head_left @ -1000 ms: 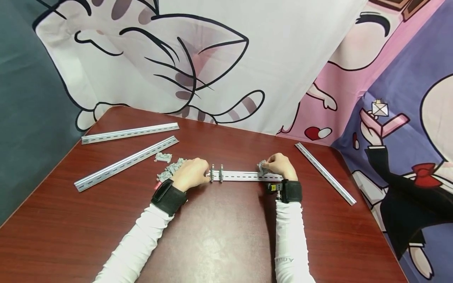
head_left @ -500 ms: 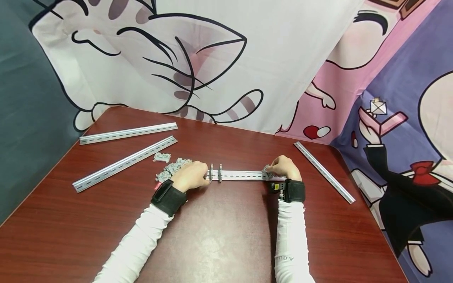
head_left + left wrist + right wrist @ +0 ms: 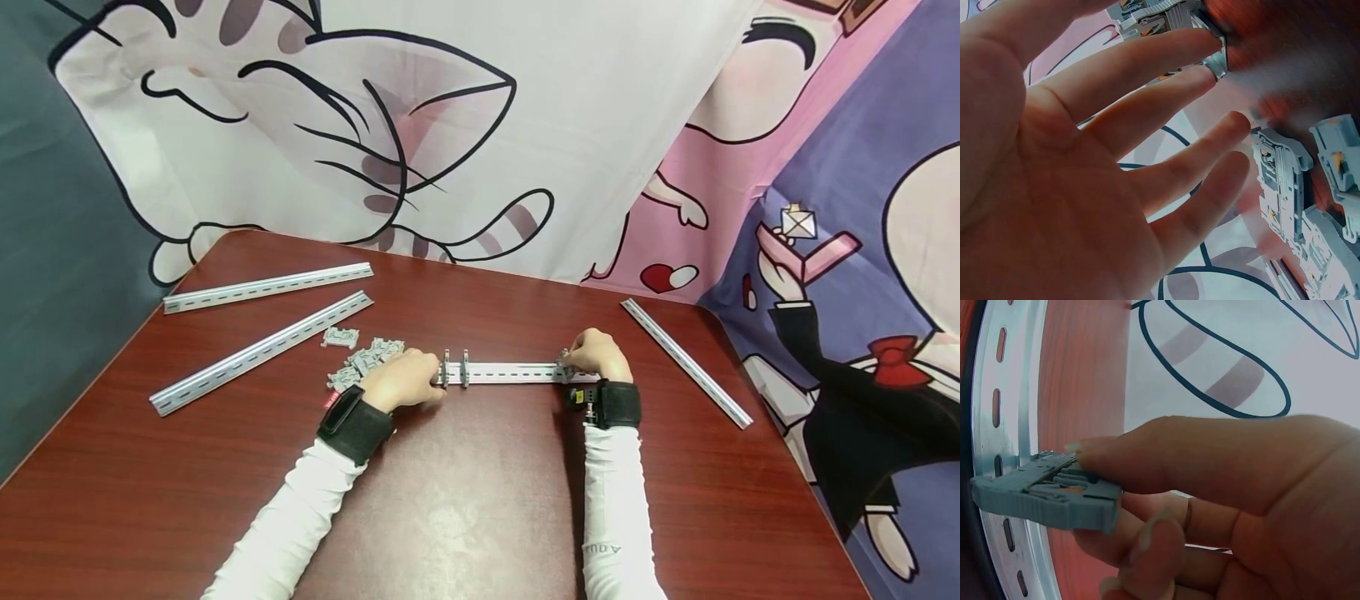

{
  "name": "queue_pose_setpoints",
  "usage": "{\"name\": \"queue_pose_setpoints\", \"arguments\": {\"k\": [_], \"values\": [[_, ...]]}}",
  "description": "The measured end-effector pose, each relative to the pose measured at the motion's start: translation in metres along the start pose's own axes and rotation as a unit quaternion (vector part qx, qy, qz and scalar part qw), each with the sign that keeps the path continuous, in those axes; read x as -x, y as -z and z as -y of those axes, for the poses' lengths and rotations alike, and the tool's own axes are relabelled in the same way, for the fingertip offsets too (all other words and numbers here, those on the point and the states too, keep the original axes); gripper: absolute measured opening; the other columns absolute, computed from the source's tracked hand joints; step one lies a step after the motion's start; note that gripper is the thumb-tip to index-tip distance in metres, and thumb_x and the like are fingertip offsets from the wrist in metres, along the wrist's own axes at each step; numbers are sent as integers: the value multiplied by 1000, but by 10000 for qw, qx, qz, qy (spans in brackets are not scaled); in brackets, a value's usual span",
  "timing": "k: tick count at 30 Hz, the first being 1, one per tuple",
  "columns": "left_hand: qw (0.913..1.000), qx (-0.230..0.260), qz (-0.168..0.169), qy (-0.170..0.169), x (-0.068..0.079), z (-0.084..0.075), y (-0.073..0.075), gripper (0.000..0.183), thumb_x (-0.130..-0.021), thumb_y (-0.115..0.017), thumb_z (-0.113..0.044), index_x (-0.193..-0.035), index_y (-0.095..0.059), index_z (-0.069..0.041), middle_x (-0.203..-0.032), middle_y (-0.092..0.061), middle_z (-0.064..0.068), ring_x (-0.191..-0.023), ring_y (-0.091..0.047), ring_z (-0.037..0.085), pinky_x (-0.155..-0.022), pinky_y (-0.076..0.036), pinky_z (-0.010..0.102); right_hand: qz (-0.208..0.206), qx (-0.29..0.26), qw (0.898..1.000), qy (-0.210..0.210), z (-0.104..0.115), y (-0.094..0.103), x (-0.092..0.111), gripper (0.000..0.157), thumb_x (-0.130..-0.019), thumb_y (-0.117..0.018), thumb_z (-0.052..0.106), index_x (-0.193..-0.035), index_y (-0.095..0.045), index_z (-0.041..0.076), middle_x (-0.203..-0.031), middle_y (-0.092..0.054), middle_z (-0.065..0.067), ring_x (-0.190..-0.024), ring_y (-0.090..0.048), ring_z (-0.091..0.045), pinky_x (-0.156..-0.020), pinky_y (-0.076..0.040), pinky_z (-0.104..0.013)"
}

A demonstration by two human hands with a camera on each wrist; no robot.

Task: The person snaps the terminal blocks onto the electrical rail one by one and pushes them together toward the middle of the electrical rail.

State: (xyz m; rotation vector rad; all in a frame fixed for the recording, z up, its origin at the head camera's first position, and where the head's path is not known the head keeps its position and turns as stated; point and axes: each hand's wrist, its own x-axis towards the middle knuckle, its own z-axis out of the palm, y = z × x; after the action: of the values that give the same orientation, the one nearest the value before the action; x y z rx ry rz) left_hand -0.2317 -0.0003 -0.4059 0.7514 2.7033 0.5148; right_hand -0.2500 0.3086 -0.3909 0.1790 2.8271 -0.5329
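Note:
A slotted metal DIN rail (image 3: 513, 373) lies crosswise between my hands. My left hand (image 3: 403, 379) holds its left end; in the left wrist view the index and middle fingertips (image 3: 1207, 78) touch the rail end, while the other fingers stand off it. Two grey terminal blocks (image 3: 465, 368) sit upright on the rail beside that hand. Towards the right end, my right hand (image 3: 597, 354) pinches another grey terminal block (image 3: 1054, 497) between thumb and fingers. This block stands across the rail; whether it is clipped on cannot be told.
Behind the left hand lies a pile of grey terminal blocks (image 3: 363, 362), with a single block (image 3: 341, 337) just beyond. Two more rails (image 3: 262, 354) rest on the left, another rail (image 3: 686, 362) on the right. A printed cloth (image 3: 450, 125) hangs behind the table.
My right hand has brought its terminal block down onto the rail and slightly to the right, turning it more upright. The left hand keeps its place at the rail end.

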Motion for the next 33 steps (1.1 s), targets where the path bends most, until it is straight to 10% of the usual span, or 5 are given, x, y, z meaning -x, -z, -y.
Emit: {"name": "queue_pose_setpoints", "arguments": {"k": [33], "values": [[9998, -37, 115, 133, -1, -2, -2, 31, -87, -66, -26, -62, -60, -10, -66, -54, 4, -63, -51, 18, -57, -39, 29, 87, 93, 9994, -325, 3, -3, -3, 14, -74, -73, 19, -74, -70, 5, -67, -58, -1, -70, -52, -19, -58, -41, -28]]}}
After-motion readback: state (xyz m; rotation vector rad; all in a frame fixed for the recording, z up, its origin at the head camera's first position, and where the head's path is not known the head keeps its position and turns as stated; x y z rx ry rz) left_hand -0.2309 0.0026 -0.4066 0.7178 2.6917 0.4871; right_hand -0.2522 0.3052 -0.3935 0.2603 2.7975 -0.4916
